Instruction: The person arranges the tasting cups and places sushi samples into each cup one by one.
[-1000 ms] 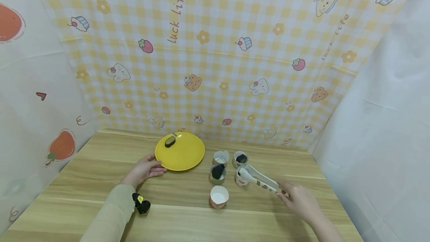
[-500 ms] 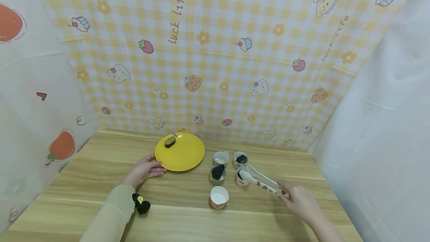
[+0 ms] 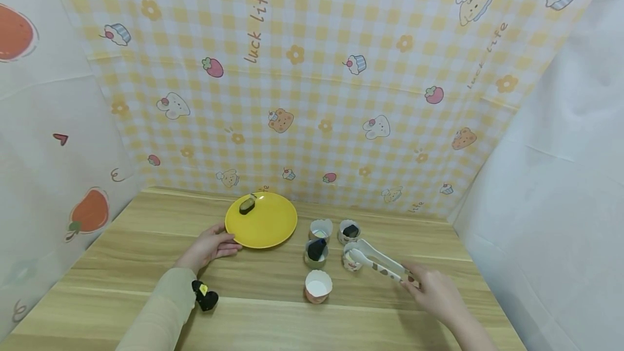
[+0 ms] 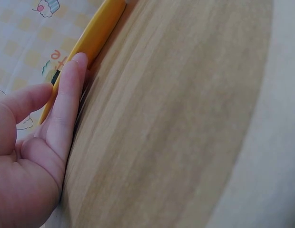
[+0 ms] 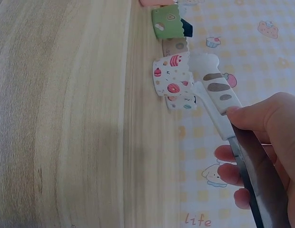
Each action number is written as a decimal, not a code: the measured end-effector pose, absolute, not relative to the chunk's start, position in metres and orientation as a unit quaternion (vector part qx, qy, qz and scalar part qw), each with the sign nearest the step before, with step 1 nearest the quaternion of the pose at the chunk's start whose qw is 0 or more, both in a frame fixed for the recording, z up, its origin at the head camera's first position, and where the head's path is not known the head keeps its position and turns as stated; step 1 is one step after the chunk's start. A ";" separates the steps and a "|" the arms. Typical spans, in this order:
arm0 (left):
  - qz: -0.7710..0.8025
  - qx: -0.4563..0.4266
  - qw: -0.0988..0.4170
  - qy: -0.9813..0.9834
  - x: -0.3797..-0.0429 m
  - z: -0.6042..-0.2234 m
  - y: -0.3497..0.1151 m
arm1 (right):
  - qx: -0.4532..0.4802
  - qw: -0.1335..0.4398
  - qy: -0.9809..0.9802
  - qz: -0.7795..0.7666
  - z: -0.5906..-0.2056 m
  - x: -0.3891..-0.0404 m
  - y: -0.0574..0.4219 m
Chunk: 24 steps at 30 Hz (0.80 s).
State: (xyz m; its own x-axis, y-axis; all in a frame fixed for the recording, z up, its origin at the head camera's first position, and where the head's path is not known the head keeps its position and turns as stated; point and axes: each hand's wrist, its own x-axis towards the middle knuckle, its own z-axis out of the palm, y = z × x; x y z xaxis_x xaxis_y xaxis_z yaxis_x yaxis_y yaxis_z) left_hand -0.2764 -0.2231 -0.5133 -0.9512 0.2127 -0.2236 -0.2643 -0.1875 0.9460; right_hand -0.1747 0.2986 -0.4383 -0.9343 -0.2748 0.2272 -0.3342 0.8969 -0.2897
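My left hand holds the near-left rim of a yellow plate, thumb above and fingers below in the left wrist view. On the plate lies a small dark-sided piece with a greenish-brown top. My right hand grips white tongs with brown spots. Their tips are at the mouth of a white patterned paper baking cup; what lies between them is hard to make out. Behind it, another paper cup holds a black piece. A green paper cup holds a dark pointed piece.
A pinkish paper cup stands nearest the front, and one more cup stands at the back. By the left sleeve is a black object with a yellow patch. A checked cloth hangs behind the wooden table.
At the tongs' tips, the black and yellow patches seen earlier over the patterned cup no longer show. The tongs and both hands have hardly moved; the plate stays put.
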 end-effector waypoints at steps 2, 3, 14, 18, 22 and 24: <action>0.771 -0.021 0.155 0.618 -0.276 -0.513 -0.223 | 0.158 0.092 -0.970 0.163 -0.439 -0.175 0.299; 0.771 -0.022 0.155 0.617 -0.276 -0.513 -0.223 | 0.157 0.093 -0.970 0.162 -0.439 -0.175 0.299; 0.770 -0.025 0.153 0.619 -0.275 -0.512 -0.222 | 0.157 0.091 -0.970 0.160 -0.439 -0.175 0.298; 0.771 -0.025 0.154 0.618 -0.275 -0.512 -0.222 | 0.154 0.086 -0.971 0.159 -0.438 -0.174 0.298; 0.772 -0.022 0.154 0.616 -0.276 -0.513 -0.222 | 0.157 0.085 -0.971 0.162 -0.436 -0.174 0.298; 0.773 -0.020 0.154 0.615 -0.276 -0.514 -0.223 | 0.160 0.088 -0.970 0.163 -0.435 -0.174 0.297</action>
